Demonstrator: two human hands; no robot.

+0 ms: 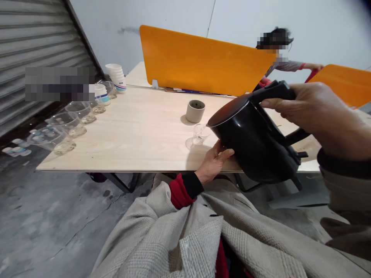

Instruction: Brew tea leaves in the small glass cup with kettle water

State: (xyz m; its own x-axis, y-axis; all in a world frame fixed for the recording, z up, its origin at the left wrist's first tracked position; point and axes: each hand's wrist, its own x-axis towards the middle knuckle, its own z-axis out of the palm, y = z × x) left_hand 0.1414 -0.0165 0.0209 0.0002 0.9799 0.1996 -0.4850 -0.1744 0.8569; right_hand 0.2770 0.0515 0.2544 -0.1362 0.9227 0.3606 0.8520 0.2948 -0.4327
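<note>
My right hand is closed around the handle of a black electric kettle, tilted with its spout to the left. Just below the spout, a small clear glass cup stands on the table; what looks like a thin clear stream runs between them. My left hand is beside the kettle's lower left side, thumb and fingers apart, some fingertips hidden behind the kettle. Whether it presses on the kettle is unclear. Behind the glass sits a grey round cup with dark specks inside.
Along the left of the pale wooden table stand several clear plastic cups and stacked white paper cups. An orange divider crosses the back. Behind it, at right, a person reaches sideways. Bundled cups lie low at far left.
</note>
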